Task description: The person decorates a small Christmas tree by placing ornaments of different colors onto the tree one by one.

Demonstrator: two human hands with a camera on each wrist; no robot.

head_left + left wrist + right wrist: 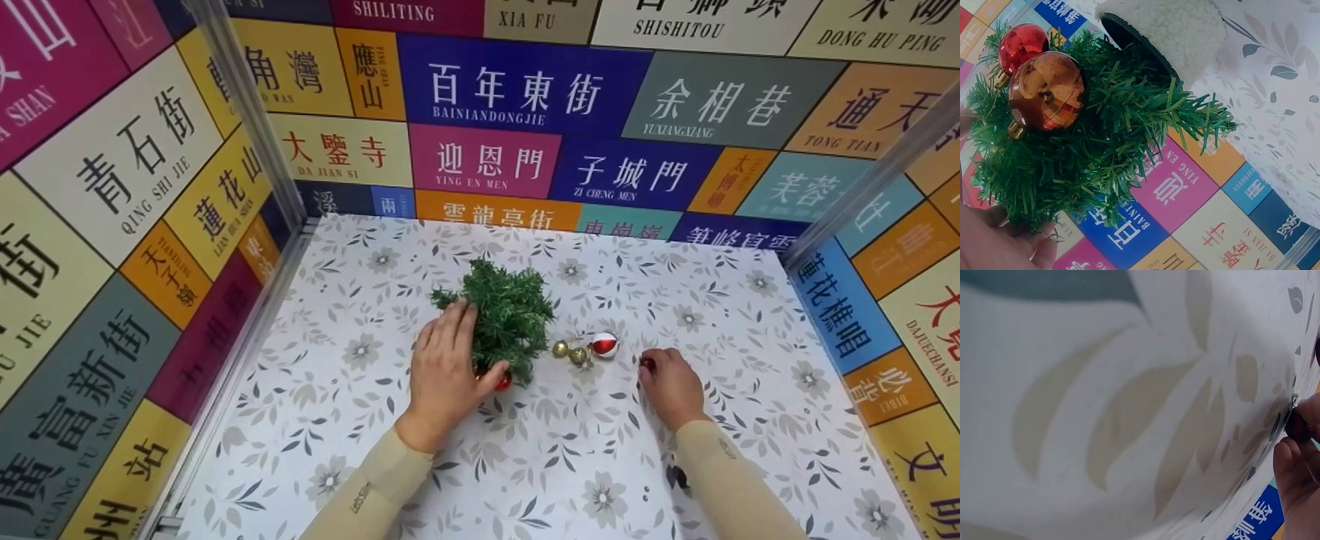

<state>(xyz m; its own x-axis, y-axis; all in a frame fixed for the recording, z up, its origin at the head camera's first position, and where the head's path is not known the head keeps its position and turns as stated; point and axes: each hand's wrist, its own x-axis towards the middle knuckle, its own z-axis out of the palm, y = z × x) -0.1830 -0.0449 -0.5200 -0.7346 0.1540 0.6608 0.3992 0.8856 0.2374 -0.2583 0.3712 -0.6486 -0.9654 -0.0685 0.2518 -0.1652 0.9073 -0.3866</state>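
Note:
A small green artificial tree [508, 315] stands on the floral tabletop [570, 465]. My left hand [448, 367] grips its left side, fingers in the needles and thumb near a red bauble [503, 381] low on the tree. The left wrist view shows the tree [1106, 152] with two red baubles [1044, 93] hung on it and its white fleecy base [1179, 34]. My right hand [670, 386] rests on the table to the right and pinches a small dark red bauble [648, 364], seen at the fingertips [1297, 424] in the right wrist view.
Two small gold baubles [569, 352] and a red-and-white bauble [604, 344] lie loose between tree and right hand. Walls covered in coloured street-name panels [525, 90] enclose the table on three sides, with metal corner posts [247, 112].

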